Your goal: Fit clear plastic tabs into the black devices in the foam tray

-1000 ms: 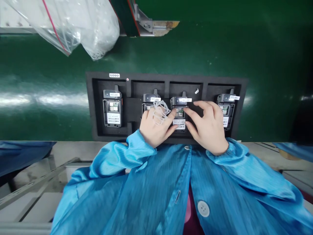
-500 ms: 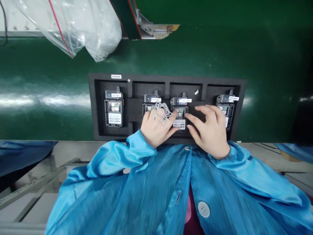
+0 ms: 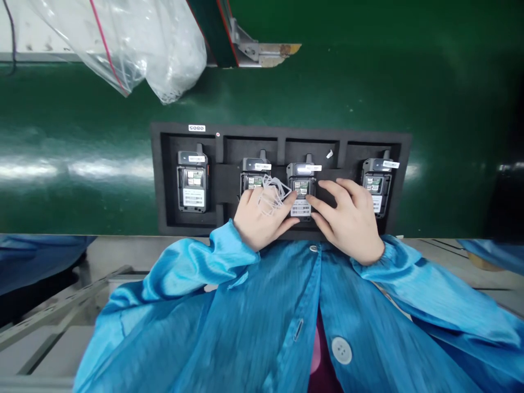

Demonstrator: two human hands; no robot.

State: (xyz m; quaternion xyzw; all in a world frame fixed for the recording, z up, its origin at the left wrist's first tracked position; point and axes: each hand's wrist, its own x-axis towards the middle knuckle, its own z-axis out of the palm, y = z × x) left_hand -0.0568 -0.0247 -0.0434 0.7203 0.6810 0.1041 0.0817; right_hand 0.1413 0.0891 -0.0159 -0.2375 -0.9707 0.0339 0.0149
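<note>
A small white sticker (image 3: 197, 128) at the 11 o'clock corner of the black foam four-pocket tray (image 3: 409, 164) reads "0805" upside down; the white barcode labels on the devices are too small to read.

The tray (image 3: 409, 180) is black and it lies on a dark green belt (image 3: 82, 191). The four devices (image 3: 191, 188) are dark grey with white barcode labels. The sleeves (image 3: 184, 267) are shiny bright blue, and the clear bag (image 3: 164, 49) has a red stripe.
</note>
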